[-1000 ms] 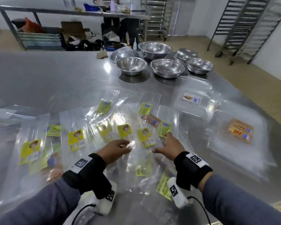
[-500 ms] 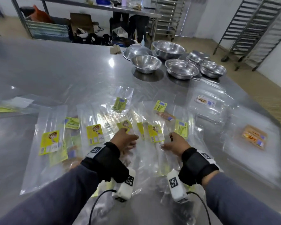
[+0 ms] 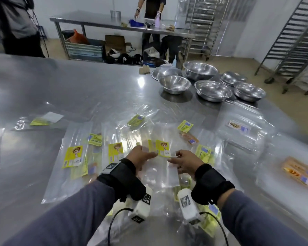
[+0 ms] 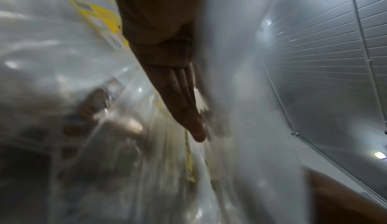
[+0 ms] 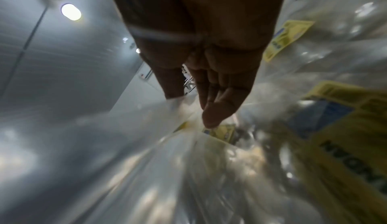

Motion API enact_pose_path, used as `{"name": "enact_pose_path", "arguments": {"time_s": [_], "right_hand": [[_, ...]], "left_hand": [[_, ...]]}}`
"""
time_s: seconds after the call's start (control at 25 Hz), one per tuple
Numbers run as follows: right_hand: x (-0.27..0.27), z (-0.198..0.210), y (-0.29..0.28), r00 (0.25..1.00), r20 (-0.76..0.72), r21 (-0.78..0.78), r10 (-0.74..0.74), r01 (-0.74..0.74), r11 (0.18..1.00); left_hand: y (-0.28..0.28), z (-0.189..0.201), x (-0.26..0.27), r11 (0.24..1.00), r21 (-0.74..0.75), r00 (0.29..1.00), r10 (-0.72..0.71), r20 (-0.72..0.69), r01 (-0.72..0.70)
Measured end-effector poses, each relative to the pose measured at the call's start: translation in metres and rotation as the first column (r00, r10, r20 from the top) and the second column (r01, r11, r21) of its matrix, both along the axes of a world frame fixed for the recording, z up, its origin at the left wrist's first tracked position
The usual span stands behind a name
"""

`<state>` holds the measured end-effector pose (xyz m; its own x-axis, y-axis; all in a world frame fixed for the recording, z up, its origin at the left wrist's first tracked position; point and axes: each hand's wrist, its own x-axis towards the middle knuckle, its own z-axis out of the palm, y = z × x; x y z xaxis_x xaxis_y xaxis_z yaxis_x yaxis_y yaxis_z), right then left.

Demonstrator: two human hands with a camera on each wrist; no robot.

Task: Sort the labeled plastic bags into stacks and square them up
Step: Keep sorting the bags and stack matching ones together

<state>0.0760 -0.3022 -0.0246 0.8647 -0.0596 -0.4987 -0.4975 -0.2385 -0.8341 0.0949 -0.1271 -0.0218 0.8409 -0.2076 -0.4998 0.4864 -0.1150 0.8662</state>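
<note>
We are holding one yellow-labelled bag (image 3: pixel 160 157) between our hands, its long axis running away from us: left hand (image 3: pixel 140 159) pinching its left edge, right hand (image 3: pixel 184 161) its right, both equally near, above the worktop (image 3: pixel 78 89).

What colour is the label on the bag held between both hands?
Yellow label, clearest in the head view.

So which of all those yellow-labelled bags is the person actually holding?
The clear bag between both hands, its yellow label just beyond the fingers. Left hand and right hand pinch its side edges; the others lie untouched.
</note>
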Motion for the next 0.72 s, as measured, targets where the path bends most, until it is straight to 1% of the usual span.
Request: {"name": "enact_pose_path", "arguments": {"time_s": [0.08, 0.12, 0.16, 0.24, 0.32, 0.4, 0.48, 0.52, 0.6, 0.72], "right_hand": [[0.008, 0.003, 0.011, 0.999, 0.037, 0.006, 0.020, -0.020, 1.000], [0.013, 0.002, 0.014, 0.997, 0.069, -0.051, 0.036, -0.033, 0.998], [0.020, -0.001, 0.016, 0.991, 0.101, -0.177, 0.085, -0.066, 0.982], [0.031, -0.007, 0.021, 0.971, 0.091, -0.444, 0.221, -0.159, 0.882], [0.034, -0.011, 0.031, 0.960, 0.025, -0.558, 0.277, -0.217, 0.801], [0.034, -0.016, 0.044, 0.947, -0.011, -0.634, 0.322, -0.256, 0.730], [0.035, -0.021, 0.054, 0.937, -0.042, -0.691, 0.347, -0.278, 0.668], [0.036, -0.023, 0.056, 0.935, -0.054, -0.708, 0.349, -0.283, 0.647], [0.038, -0.024, 0.056, 0.934, -0.083, -0.721, 0.348, -0.298, 0.626], [0.042, -0.025, 0.055, 0.931, -0.104, -0.699, 0.349, -0.318, 0.641]], "left_hand": [[0.018, 0.000, -0.003, 0.996, 0.015, 0.994, 0.091, 0.065, -0.092], [0.030, -0.001, -0.004, 0.992, 0.026, 0.988, 0.121, 0.092, -0.124], [0.043, 0.001, -0.007, 0.988, 0.056, 0.982, 0.138, 0.130, -0.147], [0.075, 0.002, -0.014, 0.976, 0.070, 0.966, 0.192, 0.172, -0.207], [0.108, -0.003, -0.020, 0.959, 0.054, 0.946, 0.264, 0.189, -0.278], [0.135, -0.013, -0.029, 0.936, 0.082, 0.927, 0.323, 0.192, -0.343], [0.154, -0.026, -0.038, 0.905, 0.210, 0.925, 0.336, 0.178, -0.369], [0.161, -0.035, -0.040, 0.888, 0.271, 0.927, 0.343, 0.150, -0.372], [0.167, -0.046, -0.042, 0.872, 0.318, 0.928, 0.357, 0.105, -0.372], [0.164, -0.047, -0.040, 0.859, 0.346, 0.924, 0.373, 0.083, -0.378]]}}
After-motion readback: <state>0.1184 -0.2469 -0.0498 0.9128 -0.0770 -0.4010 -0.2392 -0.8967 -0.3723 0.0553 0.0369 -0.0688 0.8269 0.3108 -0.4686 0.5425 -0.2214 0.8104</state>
